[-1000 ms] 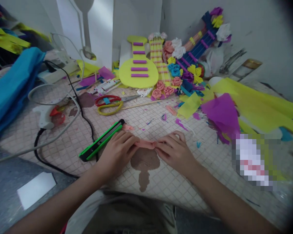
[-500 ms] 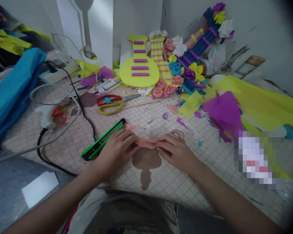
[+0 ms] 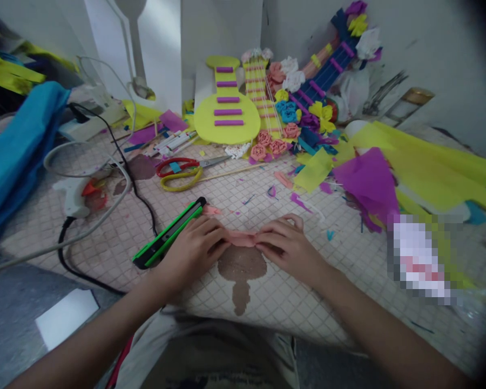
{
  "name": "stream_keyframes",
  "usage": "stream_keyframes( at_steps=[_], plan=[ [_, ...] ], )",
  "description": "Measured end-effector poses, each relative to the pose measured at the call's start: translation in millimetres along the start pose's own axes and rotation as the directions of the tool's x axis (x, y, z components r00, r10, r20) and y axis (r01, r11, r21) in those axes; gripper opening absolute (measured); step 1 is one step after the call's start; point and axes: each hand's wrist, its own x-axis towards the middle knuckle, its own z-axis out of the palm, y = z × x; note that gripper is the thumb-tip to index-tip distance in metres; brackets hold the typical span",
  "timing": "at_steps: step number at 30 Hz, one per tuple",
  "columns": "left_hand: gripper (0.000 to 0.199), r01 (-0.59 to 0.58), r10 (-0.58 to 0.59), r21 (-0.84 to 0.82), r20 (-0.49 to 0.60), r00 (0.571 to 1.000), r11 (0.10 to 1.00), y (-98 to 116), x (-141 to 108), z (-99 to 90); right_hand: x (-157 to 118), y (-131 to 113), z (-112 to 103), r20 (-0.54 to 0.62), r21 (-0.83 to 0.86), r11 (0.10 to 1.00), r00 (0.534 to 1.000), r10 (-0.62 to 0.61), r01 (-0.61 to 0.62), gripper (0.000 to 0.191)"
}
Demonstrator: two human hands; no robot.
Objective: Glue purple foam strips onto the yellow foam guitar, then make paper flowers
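A small pink paper strip (image 3: 242, 238) is stretched between my two hands, above a brown patch (image 3: 242, 265) on the tiled-pattern tabletop. My left hand (image 3: 202, 240) pinches its left end, and the fingertips of my right hand (image 3: 278, 240) close on its right end. Beside my left hand lies a green and black cutter (image 3: 168, 235), slanting up to the right, partly behind the hand. Pink scraps (image 3: 211, 210) rest just past the cutter's upper end.
Scissors (image 3: 181, 173) and a white glue gun (image 3: 73, 198) with looping cables lie left. Behind stand a yellow guitar shape (image 3: 227, 119) and a blue one (image 3: 328, 78) with paper flowers. Purple paper (image 3: 368, 175) and yellow sheets (image 3: 421, 159) lie right, near a blurred-out item (image 3: 419, 262).
The pink strip looks slightly narrower between my fingers, and my right hand is a little closer to my left. The whole view has shifted slightly.
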Motion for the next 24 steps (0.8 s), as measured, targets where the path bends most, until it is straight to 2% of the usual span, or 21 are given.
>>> stream_keyframes(
  at_steps=[5,12,24],
  plan=[
    [0.010,0.007,-0.007,0.002,0.032,0.999,1.000,-0.5,-0.1,-0.9,0.2,-1.8,-0.6,0.040,-0.003,1.000,0.999,0.025,-0.025,0.009],
    [0.009,0.056,-0.056,-0.079,0.009,0.998,0.995,-0.2,0.5,0.4,1.3,-6.0,2.0,0.035,0.010,0.989,0.989,0.147,-0.147,0.008],
    [0.007,0.155,-0.150,-0.147,0.044,0.988,0.977,0.3,4.5,0.8,7.4,-12.7,3.8,0.033,0.062,0.947,0.949,0.313,-0.315,0.008]
  ],
)
